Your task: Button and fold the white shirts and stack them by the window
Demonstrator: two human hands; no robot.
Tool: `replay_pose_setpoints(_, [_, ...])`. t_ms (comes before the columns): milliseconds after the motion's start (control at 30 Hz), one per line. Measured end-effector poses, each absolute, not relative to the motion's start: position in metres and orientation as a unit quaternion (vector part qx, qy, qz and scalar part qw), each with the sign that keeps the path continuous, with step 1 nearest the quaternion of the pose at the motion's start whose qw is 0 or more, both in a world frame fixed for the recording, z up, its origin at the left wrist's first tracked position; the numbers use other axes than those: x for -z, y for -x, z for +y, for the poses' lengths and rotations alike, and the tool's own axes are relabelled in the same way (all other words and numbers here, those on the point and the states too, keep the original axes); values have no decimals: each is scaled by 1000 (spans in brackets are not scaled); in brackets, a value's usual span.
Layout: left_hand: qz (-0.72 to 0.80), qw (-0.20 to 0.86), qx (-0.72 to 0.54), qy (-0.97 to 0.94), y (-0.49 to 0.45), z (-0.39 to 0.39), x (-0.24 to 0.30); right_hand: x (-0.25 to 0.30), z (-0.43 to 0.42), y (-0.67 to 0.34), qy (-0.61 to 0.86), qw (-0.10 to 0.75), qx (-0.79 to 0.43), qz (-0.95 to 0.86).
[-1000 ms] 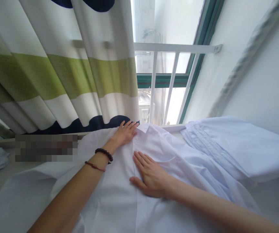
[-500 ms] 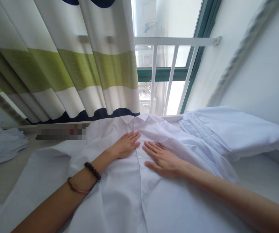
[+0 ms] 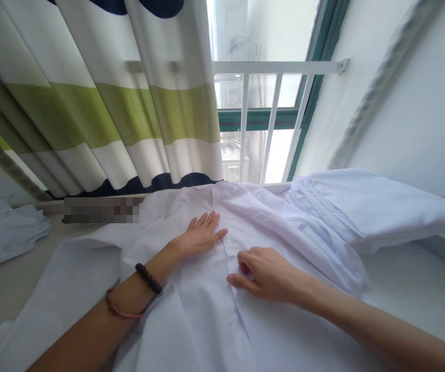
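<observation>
A white button-up shirt (image 3: 191, 315) lies spread out in front of me, its row of buttons running down the middle. My left hand (image 3: 201, 235) rests flat on the upper front, left of the buttons, fingers stretched and palm down. A dark bead bracelet and a thin reddish band circle that wrist. Just right of the button edge, my right hand (image 3: 266, 271) is closed on the shirt front, fingers curled under and thumb pointing left by the edge. The curled fingertips are hidden.
Folded white cloth (image 3: 377, 206) lies at the right, and another white bundle (image 3: 9, 232) at the far left. A striped curtain (image 3: 129, 113) and a white railing (image 3: 276, 67) stand behind the shirt, before a window. A blurred-out object (image 3: 100, 211) sits at the back left.
My right hand has gone from flat to curled and moved slightly toward me. My left hand stays flat in nearly the same place. The shirt's right side has shifted a little.
</observation>
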State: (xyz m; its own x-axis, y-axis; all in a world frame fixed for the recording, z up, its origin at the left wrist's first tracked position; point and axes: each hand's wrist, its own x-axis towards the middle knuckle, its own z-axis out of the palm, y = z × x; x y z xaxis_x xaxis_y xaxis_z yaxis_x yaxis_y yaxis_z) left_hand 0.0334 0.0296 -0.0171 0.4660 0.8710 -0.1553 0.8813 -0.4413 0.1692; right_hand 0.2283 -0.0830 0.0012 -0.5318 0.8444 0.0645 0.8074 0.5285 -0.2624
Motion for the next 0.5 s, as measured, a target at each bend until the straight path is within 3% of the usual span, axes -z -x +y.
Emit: replay_pose_setpoints(500, [481, 91, 17, -872, -25, 24, 8, 12, -115, -204, 420, 69, -39, -904])
